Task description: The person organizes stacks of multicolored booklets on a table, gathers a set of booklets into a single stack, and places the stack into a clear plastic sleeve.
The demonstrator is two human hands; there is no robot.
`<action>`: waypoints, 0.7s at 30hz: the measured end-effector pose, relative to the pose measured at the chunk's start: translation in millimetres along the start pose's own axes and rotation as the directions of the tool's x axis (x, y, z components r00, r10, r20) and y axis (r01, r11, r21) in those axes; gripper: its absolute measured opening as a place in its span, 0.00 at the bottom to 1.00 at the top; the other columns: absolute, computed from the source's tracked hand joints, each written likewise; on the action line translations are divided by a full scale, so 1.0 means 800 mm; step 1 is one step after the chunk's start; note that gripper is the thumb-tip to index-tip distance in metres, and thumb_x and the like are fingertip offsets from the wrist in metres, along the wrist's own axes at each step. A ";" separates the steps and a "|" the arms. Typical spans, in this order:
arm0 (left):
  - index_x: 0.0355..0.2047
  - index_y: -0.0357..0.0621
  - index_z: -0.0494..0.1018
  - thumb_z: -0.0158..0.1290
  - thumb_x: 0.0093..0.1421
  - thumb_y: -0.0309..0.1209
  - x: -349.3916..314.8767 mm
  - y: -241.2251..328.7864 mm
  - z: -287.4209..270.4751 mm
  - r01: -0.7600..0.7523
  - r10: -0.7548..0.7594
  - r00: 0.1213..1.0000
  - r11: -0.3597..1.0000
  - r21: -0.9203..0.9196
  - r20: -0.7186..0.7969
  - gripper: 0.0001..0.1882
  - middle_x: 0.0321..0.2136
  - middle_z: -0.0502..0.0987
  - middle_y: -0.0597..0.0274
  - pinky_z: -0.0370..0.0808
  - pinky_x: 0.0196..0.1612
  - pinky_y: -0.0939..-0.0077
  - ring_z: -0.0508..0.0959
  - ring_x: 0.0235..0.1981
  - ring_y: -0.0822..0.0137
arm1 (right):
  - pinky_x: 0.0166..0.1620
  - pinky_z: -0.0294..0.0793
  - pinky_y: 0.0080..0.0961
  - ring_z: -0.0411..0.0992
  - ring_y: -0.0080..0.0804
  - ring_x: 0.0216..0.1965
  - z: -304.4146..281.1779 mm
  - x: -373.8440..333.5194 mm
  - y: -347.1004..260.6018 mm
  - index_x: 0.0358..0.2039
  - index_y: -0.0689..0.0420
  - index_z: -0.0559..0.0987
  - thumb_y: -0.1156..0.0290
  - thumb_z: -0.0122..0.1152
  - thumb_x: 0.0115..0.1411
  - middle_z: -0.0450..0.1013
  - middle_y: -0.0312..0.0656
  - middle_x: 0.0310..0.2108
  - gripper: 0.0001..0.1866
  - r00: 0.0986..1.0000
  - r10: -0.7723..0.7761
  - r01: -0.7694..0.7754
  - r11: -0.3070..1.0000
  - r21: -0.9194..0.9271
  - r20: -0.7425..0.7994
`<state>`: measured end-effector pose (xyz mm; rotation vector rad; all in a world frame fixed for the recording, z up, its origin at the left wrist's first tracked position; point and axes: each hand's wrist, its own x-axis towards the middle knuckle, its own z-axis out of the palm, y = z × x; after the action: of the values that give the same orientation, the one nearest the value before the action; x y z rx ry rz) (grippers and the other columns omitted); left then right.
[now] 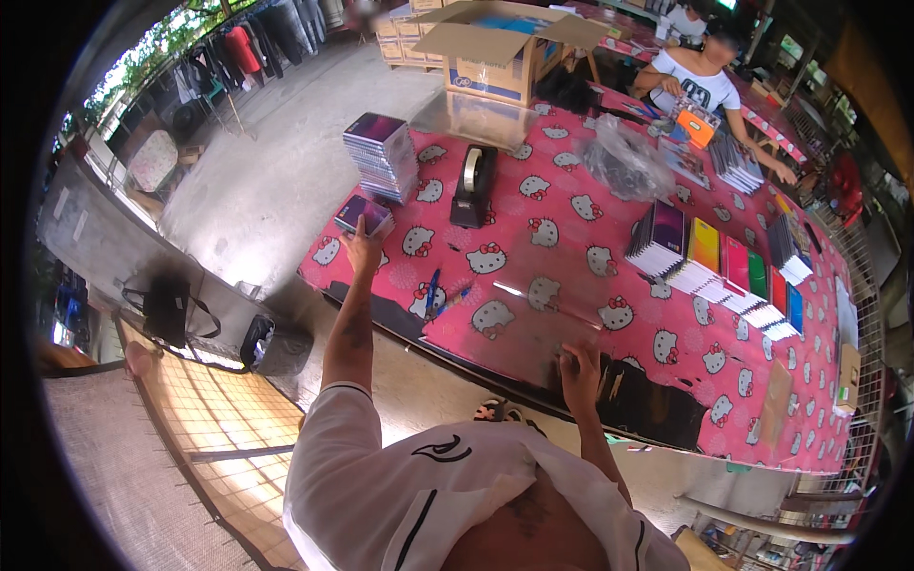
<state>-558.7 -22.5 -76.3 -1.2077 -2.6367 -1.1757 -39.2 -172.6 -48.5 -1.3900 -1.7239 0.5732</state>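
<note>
My left hand (362,251) is at the far left of the table, closed on the near edge of a short stack of purple-covered notebooks (367,211). Just behind it rises a tall stack of plastic-wrapped notebooks (379,157), also with a purple top cover. By the front edge is my right hand (580,377), its fingers loosely bent and apart, with nothing visible in them. Next to those fingers a shiny clear plastic sheet (543,309) lies flat. A blue pen (433,290) rests between my hands, and a black tape dispenser (472,190) stands beyond it.
Rows of colourful notebooks (705,252) stand on the right of the pink patterned tablecloth (486,259). Crumpled clear plastic (624,162) lies farther back. An open cardboard box (490,71) is at the far edge. A person (700,81) handles notebooks across the table.
</note>
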 end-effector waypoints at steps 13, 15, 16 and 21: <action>0.59 0.38 0.64 0.61 0.57 0.35 -0.260 0.366 0.097 -0.702 0.780 0.622 0.517 -0.489 -0.069 0.32 0.54 0.66 0.38 0.65 0.58 0.49 0.66 0.56 0.37 | 0.54 0.68 0.49 0.65 0.58 0.55 -0.250 0.027 0.159 0.50 0.56 0.73 0.72 0.66 0.53 0.66 0.53 0.55 0.23 0.941 0.049 -0.175 0.918 -0.357 -0.336; 0.63 0.41 0.61 0.59 0.58 0.35 -0.383 0.475 0.093 -0.761 0.931 0.353 0.344 -0.550 0.093 0.35 0.60 0.59 0.31 0.64 0.61 0.47 0.64 0.59 0.36 | 0.56 0.68 0.50 0.65 0.56 0.57 -0.334 0.034 0.199 0.54 0.52 0.72 0.70 0.66 0.54 0.64 0.51 0.58 0.26 0.923 0.137 -0.300 0.841 -0.451 -0.359; 0.64 0.41 0.61 0.59 0.58 0.35 -0.433 0.518 0.095 -0.740 0.964 0.257 0.240 -0.629 0.065 0.35 0.60 0.59 0.32 0.64 0.61 0.46 0.64 0.59 0.37 | 0.56 0.67 0.51 0.64 0.55 0.58 -0.371 0.042 0.222 0.55 0.50 0.72 0.69 0.66 0.54 0.63 0.50 0.59 0.27 0.905 0.170 -0.356 0.807 -0.471 -0.391; 0.63 0.42 0.63 0.57 0.59 0.36 -0.607 0.712 0.155 -0.715 0.998 0.059 0.041 -0.698 -0.002 0.33 0.62 0.60 0.38 0.64 0.62 0.50 0.63 0.62 0.41 | 0.60 0.66 0.53 0.60 0.51 0.64 -0.533 0.112 0.342 0.61 0.47 0.68 0.67 0.66 0.55 0.57 0.45 0.66 0.32 0.838 0.204 -0.511 0.621 -0.595 -0.506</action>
<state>190.1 -18.0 46.9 -2.9622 -0.7313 -1.2628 462.2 -72.0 4.5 -2.2709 -1.3544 -0.2453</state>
